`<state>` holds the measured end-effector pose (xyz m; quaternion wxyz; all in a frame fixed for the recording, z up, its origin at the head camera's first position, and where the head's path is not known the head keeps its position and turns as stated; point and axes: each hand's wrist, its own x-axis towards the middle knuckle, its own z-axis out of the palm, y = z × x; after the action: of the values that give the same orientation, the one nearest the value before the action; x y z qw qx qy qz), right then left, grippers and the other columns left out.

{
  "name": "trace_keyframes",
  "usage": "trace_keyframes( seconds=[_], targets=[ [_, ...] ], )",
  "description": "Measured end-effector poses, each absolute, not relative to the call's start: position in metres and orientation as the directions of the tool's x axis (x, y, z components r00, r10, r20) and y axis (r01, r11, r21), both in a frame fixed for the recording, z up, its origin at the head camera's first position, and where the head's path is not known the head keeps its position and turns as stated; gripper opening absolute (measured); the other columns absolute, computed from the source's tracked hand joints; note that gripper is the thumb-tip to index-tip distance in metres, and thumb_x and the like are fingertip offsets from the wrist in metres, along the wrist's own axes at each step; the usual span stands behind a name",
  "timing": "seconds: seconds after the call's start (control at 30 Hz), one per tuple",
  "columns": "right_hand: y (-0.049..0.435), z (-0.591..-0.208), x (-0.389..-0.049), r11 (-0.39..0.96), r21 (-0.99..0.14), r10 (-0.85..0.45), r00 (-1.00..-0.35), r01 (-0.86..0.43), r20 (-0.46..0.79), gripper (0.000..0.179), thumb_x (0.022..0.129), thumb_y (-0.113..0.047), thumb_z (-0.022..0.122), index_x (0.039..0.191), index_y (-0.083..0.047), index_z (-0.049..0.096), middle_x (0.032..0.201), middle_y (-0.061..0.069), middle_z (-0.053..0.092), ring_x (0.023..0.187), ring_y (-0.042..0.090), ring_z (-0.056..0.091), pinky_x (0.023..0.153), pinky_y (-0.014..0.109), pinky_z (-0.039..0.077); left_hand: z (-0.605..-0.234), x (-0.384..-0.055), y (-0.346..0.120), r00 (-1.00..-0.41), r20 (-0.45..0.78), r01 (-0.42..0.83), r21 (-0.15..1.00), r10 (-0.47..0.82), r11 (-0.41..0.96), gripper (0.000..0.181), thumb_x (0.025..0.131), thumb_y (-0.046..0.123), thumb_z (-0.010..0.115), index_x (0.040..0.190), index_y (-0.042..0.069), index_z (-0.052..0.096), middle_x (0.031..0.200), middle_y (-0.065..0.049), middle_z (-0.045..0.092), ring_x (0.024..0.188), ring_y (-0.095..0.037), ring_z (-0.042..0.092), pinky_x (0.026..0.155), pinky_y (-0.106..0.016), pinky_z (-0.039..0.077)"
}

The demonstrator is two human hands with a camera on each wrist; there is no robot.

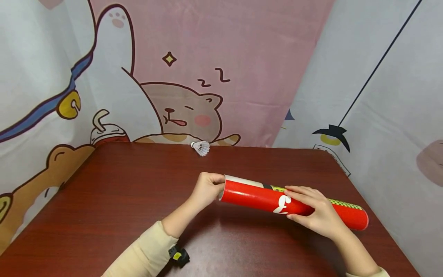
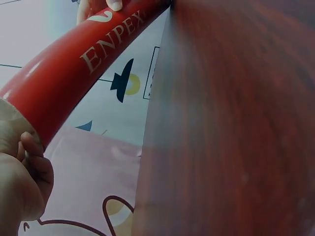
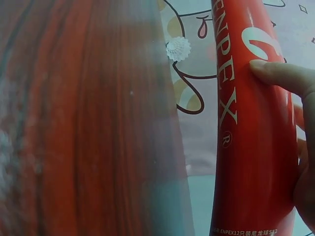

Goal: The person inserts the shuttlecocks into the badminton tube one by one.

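Note:
A long red shuttlecock tube (image 1: 256, 197), lettered ENPEX, is held above the table, tilted with its right end lower in the head view. My right hand (image 1: 316, 209) grips it around the middle, thumb on the near side and fingers over the top. In the right wrist view, that thumb (image 3: 268, 71) presses beside the white logo. At the tube's left end is my left hand (image 1: 207, 188), its thumb and forefinger reaching into the mouth. The left wrist view shows its other fingers (image 2: 39, 162) curled just outside the rim. Whether those hidden fingertips pinch anything, I cannot tell.
A white shuttlecock (image 1: 201, 148) lies at the far edge of the dark red-brown table (image 1: 114, 200). Behind the table hangs a cloth (image 1: 249, 69) printed with cartoon animals. A small black device (image 1: 179, 256) is at the left wrist.

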<state>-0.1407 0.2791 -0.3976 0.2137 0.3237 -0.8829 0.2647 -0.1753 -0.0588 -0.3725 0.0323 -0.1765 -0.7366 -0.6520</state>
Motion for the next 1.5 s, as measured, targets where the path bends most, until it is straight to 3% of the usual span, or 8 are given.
trace_keyframes(
  seconds=[0.17, 0.3, 0.4, 0.6, 1.0, 1.17, 1.5],
  targets=[
    [0.276, -0.397, -0.141, 0.64, -0.318, -0.466, -0.682, -0.699, 0.563, 0.075, 0.058, -0.012, 0.091, 0.127, -0.019, 0.064, 0.128, 0.0, 0.059, 0.113, 0.013, 0.049, 0.087, 0.025, 0.036, -0.39, -0.191, -0.063, -0.931, 0.275, 0.304, 0.948, 0.241, 0.092, 0.013, 0.08, -0.01, 0.06, 0.085, -0.008, 0.072, 0.058, -0.005, 0.06, 0.041, -0.013, 0.044, 0.039, -0.022, 0.038],
    [0.275, -0.396, -0.14, 0.639, -0.31, -0.468, -0.676, -0.704, 0.57, 0.075, 0.058, -0.011, 0.091, 0.127, -0.019, 0.064, 0.127, 0.0, 0.059, 0.113, 0.013, 0.049, 0.087, 0.026, 0.036, -0.386, -0.195, -0.068, -0.913, 0.293, 0.336, 0.934, 0.283, 0.118, 0.012, 0.082, -0.013, 0.061, 0.088, -0.01, 0.071, 0.07, -0.014, 0.065, 0.044, -0.024, 0.05, 0.042, -0.036, 0.048],
    [0.276, -0.396, -0.141, 0.64, -0.312, -0.465, -0.677, -0.702, 0.57, 0.075, 0.058, -0.011, 0.091, 0.127, -0.019, 0.064, 0.128, 0.001, 0.059, 0.113, 0.013, 0.049, 0.088, 0.024, 0.035, -0.385, -0.197, -0.07, -0.898, 0.329, 0.376, 0.919, 0.293, 0.121, 0.013, 0.082, -0.012, 0.064, 0.092, -0.011, 0.071, 0.082, -0.019, 0.068, 0.05, -0.025, 0.056, 0.049, -0.047, 0.052],
    [0.277, -0.396, -0.141, 0.642, -0.32, -0.461, -0.684, -0.697, 0.566, 0.074, 0.058, -0.011, 0.091, 0.127, -0.019, 0.064, 0.128, 0.0, 0.059, 0.114, 0.014, 0.049, 0.089, 0.022, 0.034, -0.387, -0.199, -0.071, -0.843, 0.461, 0.517, 0.836, 0.278, 0.184, 0.015, 0.079, -0.009, 0.07, 0.092, -0.004, 0.075, 0.088, -0.014, 0.071, 0.074, -0.014, 0.064, 0.065, -0.025, 0.053],
    [0.277, -0.395, -0.14, 0.646, -0.317, -0.456, -0.684, -0.694, 0.569, 0.074, 0.058, -0.011, 0.091, 0.127, -0.019, 0.064, 0.128, -0.001, 0.059, 0.114, 0.013, 0.049, 0.089, 0.023, 0.034, -0.387, -0.201, -0.072, -0.676, 0.684, 0.737, 0.609, 0.275, 0.293, 0.019, 0.072, -0.013, 0.073, 0.082, 0.003, 0.077, 0.08, -0.001, 0.068, 0.072, -0.012, 0.061, 0.061, -0.023, 0.05],
    [0.278, -0.394, -0.139, 0.663, -0.319, -0.449, -0.7, -0.678, 0.555, 0.075, 0.058, -0.013, 0.092, 0.127, -0.019, 0.064, 0.128, -0.001, 0.059, 0.114, 0.012, 0.048, 0.088, 0.025, 0.035, -0.387, -0.204, -0.073, -0.677, 0.683, 0.736, 0.63, 0.273, 0.249, 0.019, 0.072, -0.014, 0.075, 0.081, 0.003, 0.076, 0.079, 0.0, 0.065, 0.067, -0.012, 0.054, 0.056, -0.022, 0.044],
    [0.279, -0.394, -0.139, 0.676, -0.321, -0.437, -0.711, -0.663, 0.551, 0.074, 0.059, -0.014, 0.091, 0.127, -0.021, 0.064, 0.129, -0.003, 0.058, 0.115, 0.013, 0.047, 0.089, 0.025, 0.036, -0.382, -0.214, -0.081, -0.72, 0.647, 0.692, 0.694, 0.25, 0.195, 0.014, 0.075, -0.01, 0.075, 0.087, -0.004, 0.075, 0.079, -0.012, 0.068, 0.061, -0.022, 0.051, 0.053, -0.025, 0.039]
  ],
)
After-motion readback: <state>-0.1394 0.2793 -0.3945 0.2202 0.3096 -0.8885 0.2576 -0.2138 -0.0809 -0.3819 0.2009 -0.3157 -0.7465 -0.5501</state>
